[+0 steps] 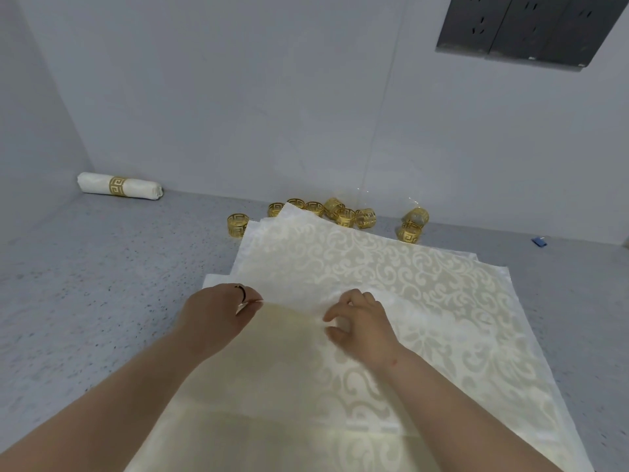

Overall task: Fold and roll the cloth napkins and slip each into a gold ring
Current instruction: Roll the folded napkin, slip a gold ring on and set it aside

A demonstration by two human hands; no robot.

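A stack of cream damask napkins [391, 267] lies on the speckled grey counter [102, 284] in front of me. The top napkin [299, 335] is lifted and partly folded over. My left hand [218, 311] pinches its raised edge between thumb and fingers. My right hand [360, 318] pinches the same fold a little to the right. Several loose gold rings [343, 212] lie in a cluster beyond the stack by the wall. One finished rolled napkin [119, 186] with a gold ring around its middle rests at the back left corner.
Grey walls close the counter at the back and left. A dark socket panel [531, 25] is mounted on the wall at upper right. A small blue object [538, 241] lies at the right by the wall.
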